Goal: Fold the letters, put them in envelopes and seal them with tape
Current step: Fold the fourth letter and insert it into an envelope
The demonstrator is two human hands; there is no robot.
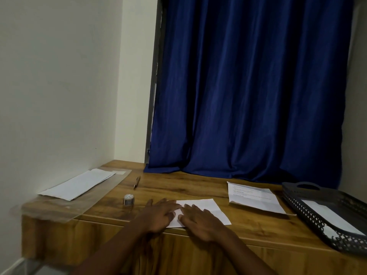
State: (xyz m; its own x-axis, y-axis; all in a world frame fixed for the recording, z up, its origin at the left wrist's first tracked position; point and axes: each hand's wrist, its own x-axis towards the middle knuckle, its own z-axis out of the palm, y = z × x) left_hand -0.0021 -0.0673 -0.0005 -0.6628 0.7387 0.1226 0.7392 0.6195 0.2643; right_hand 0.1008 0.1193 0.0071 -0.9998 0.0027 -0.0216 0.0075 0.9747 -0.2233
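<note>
A folded white letter lies at the front edge of the wooden table. My left hand presses flat on the letter's left end, fingers straight. My right hand lies flat on its lower middle, fingers spread. A small roll of tape stands just left of my left hand. White envelopes lie on a clear plastic sleeve at the far left. More printed letters, partly folded, rest to the right.
A dark perforated tray with a white envelope or paper in it sits at the right edge. A pen lies near the back left. A blue curtain hangs behind the table, a wall at the left.
</note>
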